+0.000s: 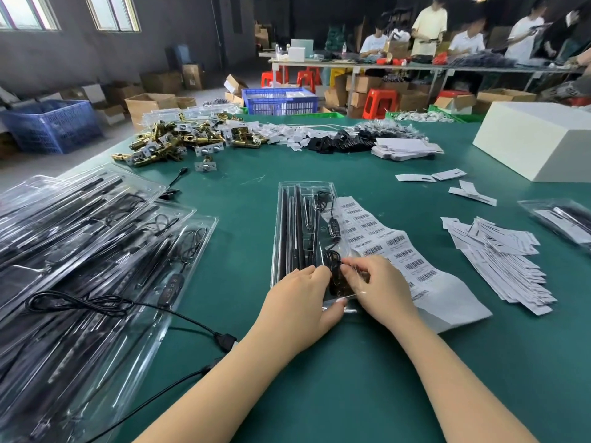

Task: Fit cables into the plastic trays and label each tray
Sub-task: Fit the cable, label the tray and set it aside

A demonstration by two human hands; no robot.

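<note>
Clear plastic tray (289, 219) lies lengthwise mid-table, its near end under both hands. Left hand (303, 294) curls over that end, thumb on the rim; right hand (372, 282) pinches the black cable (332, 266) inside. Barcode label sheet (403, 257) touches its right edge; bare green table (243, 251) lies left.

Both hands (339, 282) press black cable (332, 266) into clear tray (287, 219).

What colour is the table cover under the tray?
Dark green table cover, plain, seen best in the head view around the clear tray.
</note>
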